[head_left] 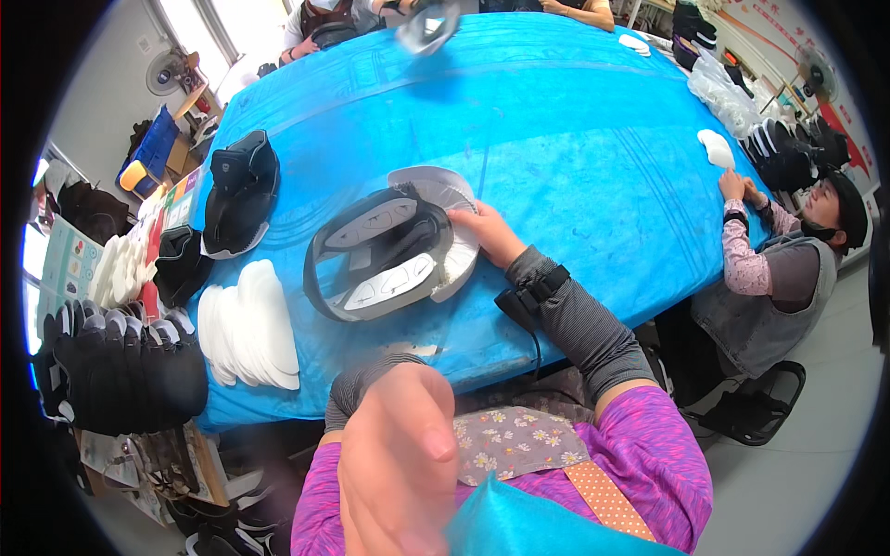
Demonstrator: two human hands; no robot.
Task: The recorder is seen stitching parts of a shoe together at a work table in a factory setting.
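Note:
My right hand (480, 232) grips the edge of a dark grey and black shoe upper (324, 269) on the blue-covered table. Its inside is opened out, with white marked panels (389, 283) on both sides. A pale, ribbed curved flap (457, 246) lies at the gripped end, the fingers closed over its rim. My left hand (399, 454) is raised close to the camera, large and partly blurred. One fingertip shows, but the other fingers are unclear, and I cannot tell if it holds anything. It is apart from the upper.
White insole-shaped sheets (248, 324) lie fanned at left, beside black shoe uppers (243, 199). More uppers (130, 366) hang bunched at the left edge. A co-worker (788, 269) sits at right by white pieces (715, 148). Across the blue table cover (575, 102), another person handles a blurred shoe part (428, 28).

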